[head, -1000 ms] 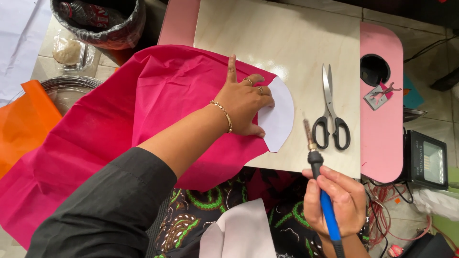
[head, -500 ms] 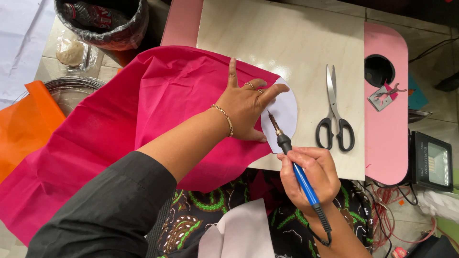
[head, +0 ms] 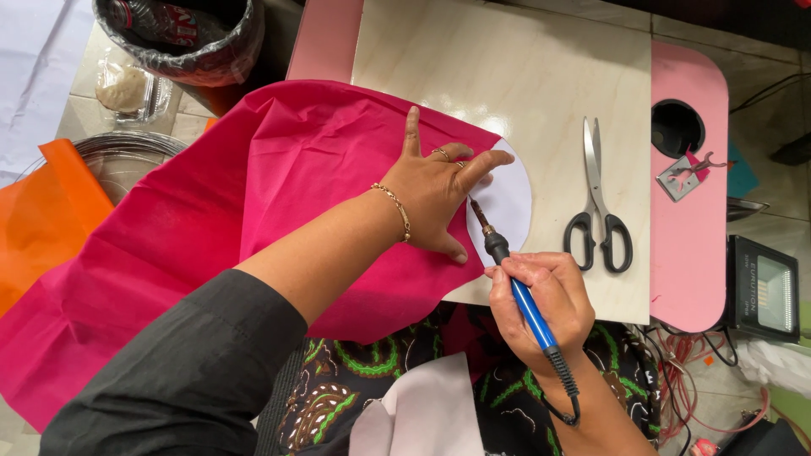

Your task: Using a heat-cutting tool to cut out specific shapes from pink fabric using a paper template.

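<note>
My left hand (head: 435, 196) lies flat with fingers spread on a large sheet of magenta fabric (head: 279, 194), pinning it down at the edge of a white rounded template (head: 509, 203) on the pale wooden board (head: 515, 76). My right hand (head: 545, 295) grips a blue-handled soldering iron (head: 517, 283) like a pen. Its metal tip touches the template's edge right beside my left index finger. The template's left part is hidden under the fabric and my hand.
Black-handled scissors (head: 598, 203) lie on the board to the right. The pink table (head: 688, 194) has a round hole (head: 676, 127) and a small metal piece (head: 683, 176). Orange fabric (head: 42, 219), a lined bin (head: 182, 38) and a metal bowl (head: 127, 160) sit left. A floodlight (head: 764, 287) stands right.
My right hand has carried the soldering iron up and left from the board's near edge until its tip meets the template beside my left hand. The left hand has stayed pressed on the fabric.
</note>
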